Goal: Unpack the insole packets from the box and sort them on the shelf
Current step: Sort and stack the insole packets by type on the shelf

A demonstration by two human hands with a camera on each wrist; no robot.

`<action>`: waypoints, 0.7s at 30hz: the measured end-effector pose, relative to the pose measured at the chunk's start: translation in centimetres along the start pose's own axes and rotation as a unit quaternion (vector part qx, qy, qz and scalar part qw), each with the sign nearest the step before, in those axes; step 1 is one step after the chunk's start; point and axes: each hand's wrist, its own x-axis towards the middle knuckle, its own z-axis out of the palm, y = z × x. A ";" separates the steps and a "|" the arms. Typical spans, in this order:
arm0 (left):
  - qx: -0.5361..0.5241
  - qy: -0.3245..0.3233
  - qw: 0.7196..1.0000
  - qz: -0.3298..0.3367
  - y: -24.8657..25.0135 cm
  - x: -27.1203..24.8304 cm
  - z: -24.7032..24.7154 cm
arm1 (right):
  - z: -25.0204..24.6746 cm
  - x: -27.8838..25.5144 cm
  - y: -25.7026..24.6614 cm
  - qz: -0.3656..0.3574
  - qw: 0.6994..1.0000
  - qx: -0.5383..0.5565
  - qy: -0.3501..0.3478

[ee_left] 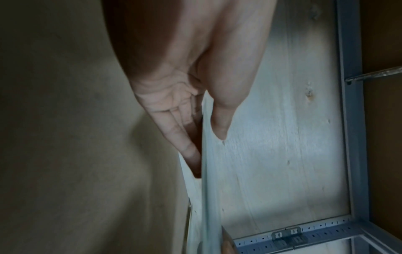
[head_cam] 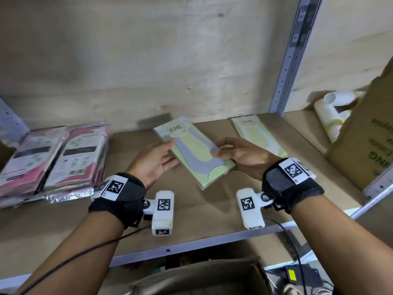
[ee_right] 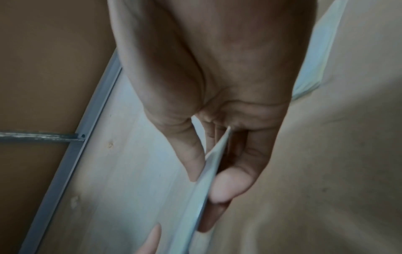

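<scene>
Green insole packet (head_cam: pixel 194 153) held just above the shelf (head_cam: pixel 187 211) mid-board, right hand (head_cam: pixel 239 157) pinching one long edge, left hand (head_cam: pixel 154 160) pinching the other. Matching packet (head_cam: pixel 258 135) already lies right of it, pink packets (head_cam: pixel 53 160) stacked far left. Sorting looks partway; box (head_cam: pixel 200 277) contents hidden. Bare board between stacks; upright post (head_cam: pixel 286 67) and carton (head_cam: pixel 365 133) crowd the right.

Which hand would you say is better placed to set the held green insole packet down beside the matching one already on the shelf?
Probably the right hand. It pinches the held packet on the edge facing the matching packet, which lies to its right on the shelf. The left hand holds the far edge.
</scene>
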 end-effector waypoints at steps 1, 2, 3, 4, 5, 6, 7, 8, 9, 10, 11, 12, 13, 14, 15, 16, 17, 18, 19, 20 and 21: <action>0.020 -0.009 1.000 -0.005 -0.1 -0.2 0.1 | 0.1 -0.1 0.0 0.001 1.000 0.016 0.008; 0.049 -0.023 0.998 -0.012 -0.2 -0.5 0.1 | 0.2 -0.1 0.1 0.002 1.000 0.024 0.020; 0.080 -0.040 0.996 -0.020 -0.3 -0.8 0.2 | 0.3 -0.2 0.2 0.002 0.999 0.028 0.032; 0.107 -0.055 0.992 -0.030 -0.5 -1.1 0.2 | 0.4 -0.2 0.3 0.002 0.999 0.031 0.043; 0.131 -0.067 0.988 -0.039 -0.7 -1.4 0.1 | 0.4 -0.1 0.4 0.005 0.998 0.037 0.052; 0.151 -0.076 0.984 -0.048 -0.9 -1.7 0.1 | 0.5 0.0 0.6 0.008 0.997 0.045 0.061; 0.169 -0.083 0.981 -0.054 -1.0 -1.9 0.2 | 0.6 0.0 0.8 0.013 0.996 0.054 0.068; 0.183 -0.089 0.978 -0.056 -1.2 -2.1 0.3 | 0.7 0.1 1.0 0.017 0.995 0.060 0.074; 0.190 -0.089 0.976 -0.054 -1.4 -2.3 0.4 | 0.7 0.1 1.2 0.020 0.995 0.061 0.077; 0.194 -0.083 0.976 -0.051 -1.5 -2.3 0.5 | 0.7 0.1 1.3 0.023 0.995 0.059 0.078; 0.197 -0.075 0.976 -0.048 -1.7 -2.3 0.7 | 0.6 0.1 1.4 0.023 0.995 0.061 0.074; 0.201 -0.068 0.976 -0.044 -1.9 -2.3 1.0 | 0.5 0.1 1.4 0.022 0.995 0.067 0.067; 0.205 -0.061 0.976 -0.038 -1.9 -2.3 1.3 | 0.3 0.2 1.4 0.021 0.995 0.074 0.059; 0.207 -0.055 0.976 -0.034 -2.0 -2.2 1.6 | 0.1 0.2 1.3 0.022 0.995 0.078 0.053; 0.205 -0.050 0.977 -0.029 -2.1 -2.1 1.9 | -0.2 0.2 1.2 0.023 0.995 0.079 0.047; 0.204 -0.045 0.978 -0.024 -2.1 -1.9 2.2 | -0.6 0.2 1.2 0.023 0.996 0.081 0.043; 0.209 -0.039 0.977 -0.016 -2.0 -1.6 2.6 | -1.0 0.2 1.3 0.021 0.995 0.083 0.042; 0.220 -0.036 0.975 -0.006 -1.8 -1.2 3.2 | -1.5 0.2 1.3 0.017 0.995 0.083 0.046; 0.232 -0.035 0.972 -0.001 -1.6 -0.7 3.7 | -1.9 0.2 1.2 0.012 0.995 0.083 0.052; 0.239 -0.035 0.970 0.002 -1.4 -0.3 4.4 | -2.5 0.3 1.1 0.006 0.995 0.083 0.061; 0.245 -0.037 0.969 0.002 -1.1 0.3 5.2 | -3.1 0.3 1.0 -0.004 0.994 0.085 0.073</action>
